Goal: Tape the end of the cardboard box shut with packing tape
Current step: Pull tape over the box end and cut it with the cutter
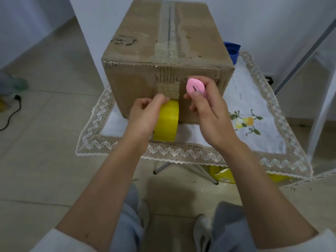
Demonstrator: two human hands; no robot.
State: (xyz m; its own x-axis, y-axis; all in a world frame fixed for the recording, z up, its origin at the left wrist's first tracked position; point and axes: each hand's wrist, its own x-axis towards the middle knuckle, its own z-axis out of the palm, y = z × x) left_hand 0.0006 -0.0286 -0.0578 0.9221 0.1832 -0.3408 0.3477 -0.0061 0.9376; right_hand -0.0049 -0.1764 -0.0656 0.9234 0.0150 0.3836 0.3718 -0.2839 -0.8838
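A brown cardboard box (145,51) stands on a small table, its top seam covered by a strip of clear tape (169,30) that runs over the near edge and down the front face. My left hand (145,115) grips a yellow roll of packing tape (168,122) held against the front face, just below the strip's lower end. My right hand (207,106) holds a pink cutter (195,87) beside the tape, close to the box front.
The table carries a white lace-edged cloth (254,106) with embroidered flowers. A blue object (232,50) sits behind the box on the right. Yellow items (223,175) lie on the tiled floor under the table. A black cable (11,113) runs at the left.
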